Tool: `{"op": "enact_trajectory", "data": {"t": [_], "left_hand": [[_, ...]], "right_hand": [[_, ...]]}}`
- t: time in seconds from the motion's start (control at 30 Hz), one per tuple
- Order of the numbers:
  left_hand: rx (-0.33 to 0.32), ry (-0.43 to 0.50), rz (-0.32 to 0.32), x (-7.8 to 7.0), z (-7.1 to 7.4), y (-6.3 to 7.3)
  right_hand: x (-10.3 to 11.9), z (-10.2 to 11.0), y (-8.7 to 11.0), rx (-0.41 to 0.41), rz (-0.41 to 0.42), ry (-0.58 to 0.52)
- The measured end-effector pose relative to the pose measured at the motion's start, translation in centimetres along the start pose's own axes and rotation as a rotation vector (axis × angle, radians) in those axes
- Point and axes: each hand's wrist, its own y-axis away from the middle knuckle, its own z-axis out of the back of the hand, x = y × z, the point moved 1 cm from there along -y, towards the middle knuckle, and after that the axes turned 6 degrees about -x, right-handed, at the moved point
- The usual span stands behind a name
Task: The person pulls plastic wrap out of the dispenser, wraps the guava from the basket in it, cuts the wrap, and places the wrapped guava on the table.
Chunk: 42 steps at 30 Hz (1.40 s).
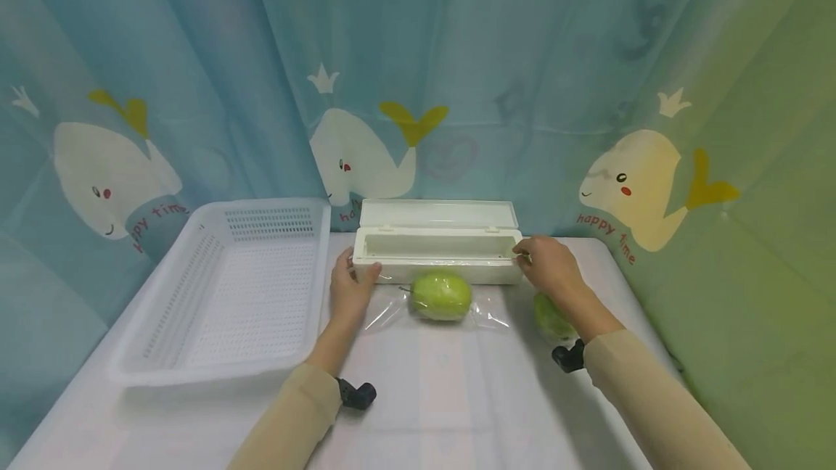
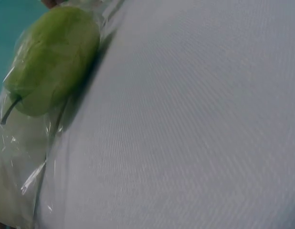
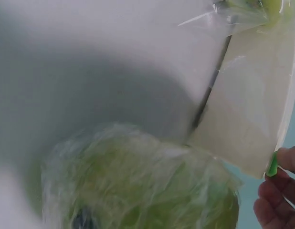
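A white cling film dispenser stands at the back of the table, its lid tipped back. My left hand grips its left end, thumb at the front. At the right front corner, my right hand pinches a small green slider between thumb and finger. A green pear with a dark stem lies against the dispenser's front, and clear cling film spreads over it to both sides. Beneath the right wrist sits a second green fruit, wrapped in crinkled film and partly hidden by the forearm in the head view.
To the left, a white plastic basket with slotted walls stands beside the left hand. Behind the table hangs a blue curtain printed with whales, turning green at the right. Both wrists carry small black cameras.
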Motion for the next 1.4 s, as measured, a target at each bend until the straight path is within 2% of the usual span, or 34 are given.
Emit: {"op": "enact_trajectory", "data": {"t": [0.1, 0.27, 0.4, 0.53, 0.77, 1.2, 1.4], "left_hand": [[0.007, -0.028, -0.015, 0.2, -0.1, -0.1], [0.009, -0.07, -0.057, 0.4, -0.1, -0.2], [0.001, -0.055, -0.063, 0.3, 0.0, -0.3], [0.011, -0.039, -0.056, 0.3, 0.0, -0.3], [0.009, -0.056, -0.052, 0.4, -0.1, -0.3], [0.007, -0.04, -0.03, 0.3, 0.0, -0.2], [-0.001, -0.047, -0.029, 0.4, -0.1, -0.2]], "right_hand": [[0.0, 0.0, 0.0, -0.011, -0.032, -0.011], [0.4, 0.0, -0.3, -0.041, 0.02, -0.044], [0.5, 0.0, -0.7, -0.017, 0.043, -0.059], [-0.2, 0.4, -0.9, 0.02, 0.025, -0.082], [-0.8, 0.4, -0.8, 0.02, 0.023, -0.095], [2.9, -0.4, -2.4, 0.157, 0.083, -0.126], [5.2, -1.2, -3.1, 0.153, 0.129, -0.124]]}}
